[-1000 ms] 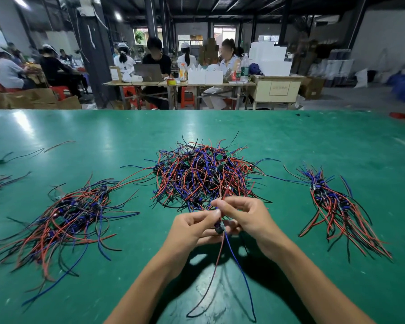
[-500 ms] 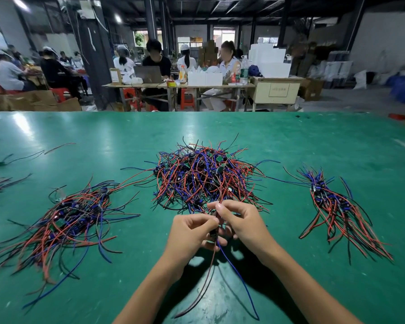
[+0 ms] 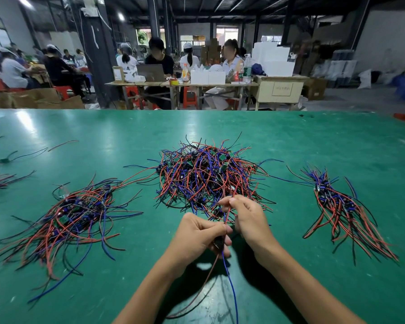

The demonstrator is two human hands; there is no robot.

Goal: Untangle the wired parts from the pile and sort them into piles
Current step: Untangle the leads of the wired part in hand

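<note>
A green worktop (image 3: 290,141) carries three wire piles in a busy workshop. The left hand (image 3: 197,237) and right hand (image 3: 248,218) both pinch one wired part (image 3: 220,242).

Beyond your green bench (image 3: 290,141) you see people seated at a long wooden table (image 3: 180,84) carrying a laptop (image 3: 150,72), white boxes (image 3: 207,77) and bottles (image 3: 247,71); a cream cabinet (image 3: 279,90) stands to its right, red stools (image 3: 189,97) underneath, cardboard cartons (image 3: 45,99) at far left
</note>
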